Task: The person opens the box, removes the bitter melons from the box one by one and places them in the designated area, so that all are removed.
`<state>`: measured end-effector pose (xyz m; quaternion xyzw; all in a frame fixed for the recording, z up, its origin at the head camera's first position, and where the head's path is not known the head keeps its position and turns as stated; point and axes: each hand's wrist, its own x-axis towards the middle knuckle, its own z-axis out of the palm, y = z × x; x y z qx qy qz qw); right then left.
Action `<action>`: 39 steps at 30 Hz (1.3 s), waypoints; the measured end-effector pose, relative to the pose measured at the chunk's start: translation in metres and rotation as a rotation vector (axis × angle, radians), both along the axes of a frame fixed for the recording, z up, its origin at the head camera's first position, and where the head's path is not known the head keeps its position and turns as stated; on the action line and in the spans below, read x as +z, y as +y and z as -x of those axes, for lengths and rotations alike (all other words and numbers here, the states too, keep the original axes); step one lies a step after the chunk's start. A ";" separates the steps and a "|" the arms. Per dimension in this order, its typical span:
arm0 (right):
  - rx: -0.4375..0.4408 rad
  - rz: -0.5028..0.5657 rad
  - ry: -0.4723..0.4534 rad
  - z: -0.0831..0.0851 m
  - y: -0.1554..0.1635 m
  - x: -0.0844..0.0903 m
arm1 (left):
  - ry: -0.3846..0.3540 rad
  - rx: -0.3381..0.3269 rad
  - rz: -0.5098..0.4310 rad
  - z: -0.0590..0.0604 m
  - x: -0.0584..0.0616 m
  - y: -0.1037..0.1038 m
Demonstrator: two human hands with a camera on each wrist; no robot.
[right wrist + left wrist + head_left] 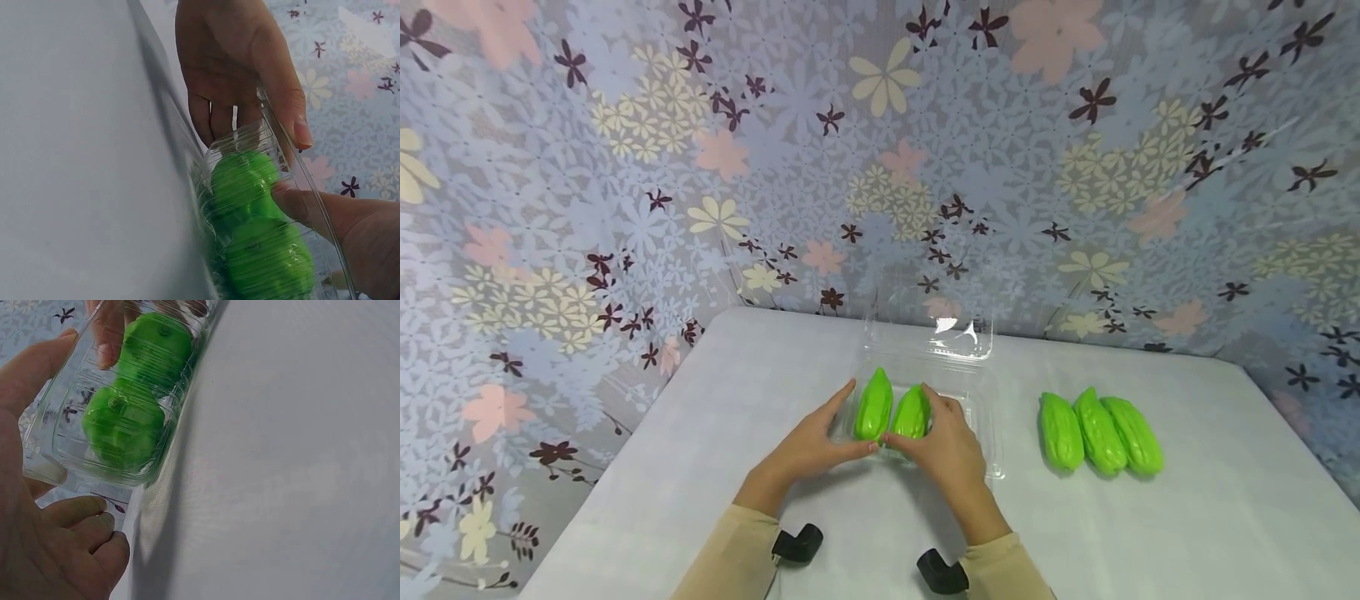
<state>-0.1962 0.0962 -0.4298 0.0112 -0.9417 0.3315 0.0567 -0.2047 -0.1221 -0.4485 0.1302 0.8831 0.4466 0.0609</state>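
A clear plastic clamshell container (995, 442) sits on the white-covered table, its lid folded up at the back. Two bright green, ribbed, gourd-like pieces lie side by side in its left half: a left green gourd (874, 407) and a right green gourd (912, 415). My left hand (808, 446) holds the container's left front corner, thumb at the rim and fingers along the outer wall. Inside the container, the thumb and index finger of my right hand (953, 450) pinch the right gourd. Both gourds show through the ribbed front wall in the wrist views.
Three more green gourds (1101, 433) lie close together on the table, right of the container. The raised transparent lid (925, 343) stands near the floral wall covering (805, 150) behind the table. A black wrist mount (799, 544) is on each sleeve.
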 end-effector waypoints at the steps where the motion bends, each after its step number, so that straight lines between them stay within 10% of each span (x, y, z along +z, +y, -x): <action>1: -0.003 -0.003 0.002 0.000 0.000 0.001 | 0.003 -0.001 0.000 0.000 0.000 0.000; 39: -0.006 0.028 -0.008 -0.003 -0.001 0.003 | -0.003 0.012 0.019 0.001 0.000 0.000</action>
